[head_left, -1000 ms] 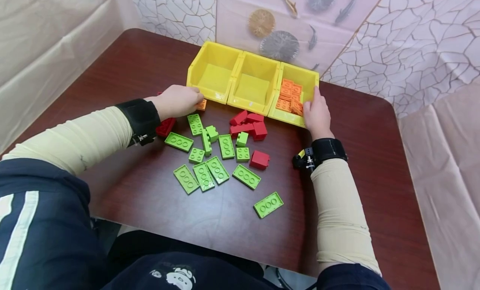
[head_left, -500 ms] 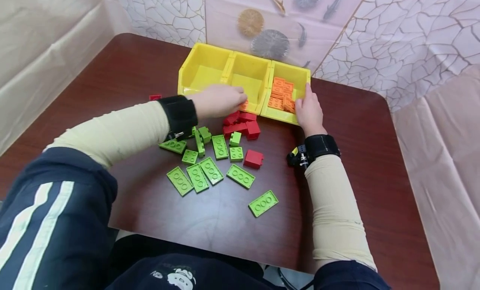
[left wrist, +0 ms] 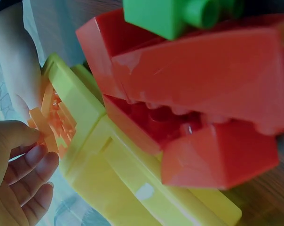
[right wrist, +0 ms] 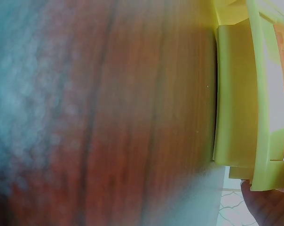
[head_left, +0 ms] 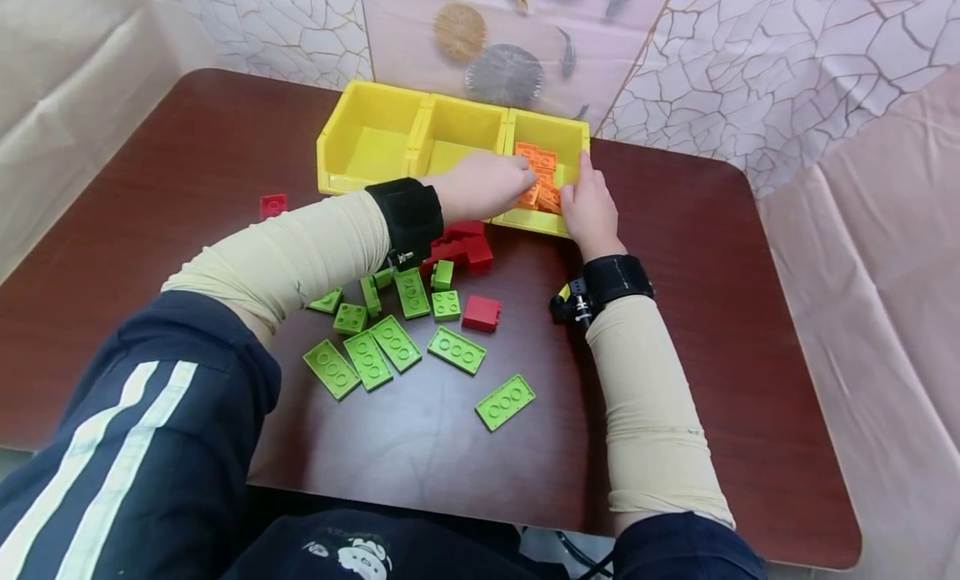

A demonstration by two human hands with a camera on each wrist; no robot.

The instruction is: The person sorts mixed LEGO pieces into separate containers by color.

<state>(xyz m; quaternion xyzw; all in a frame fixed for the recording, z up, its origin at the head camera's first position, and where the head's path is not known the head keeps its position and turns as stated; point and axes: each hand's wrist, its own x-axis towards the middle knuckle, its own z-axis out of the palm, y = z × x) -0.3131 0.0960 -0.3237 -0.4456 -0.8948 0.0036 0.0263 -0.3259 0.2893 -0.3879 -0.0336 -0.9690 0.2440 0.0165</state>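
My left hand (head_left: pixel 486 184) is over the right compartment of the yellow bins (head_left: pixel 528 221). In the left wrist view, its thumb and fingers pinch an orange toy brick (left wrist: pixel 44 130) just above the compartment's mouth. Several orange bricks (head_left: pixel 548 164) lie inside that compartment. My right hand (head_left: pixel 595 210) holds the bin's right side wall, thumb and fingers on either side of its rim. The right wrist view shows mostly the tabletop and the yellow bin's outer wall (right wrist: pixel 238 99), with part of the hand at the lower edge.
Red bricks (head_left: pixel 477 253) are heaped in front of the bins, partly hidden by my left wrist. Several green bricks (head_left: pixel 457 350) are spread over the middle of the brown table (head_left: pixel 720 330). A lone red brick (head_left: pixel 273 206) lies to the left, another red brick (head_left: pixel 481 313) nearer me.
My left hand has picked up the orange brick from in front of the left bin and carried it right, over the right compartment. My right hand stays on the bin wall.
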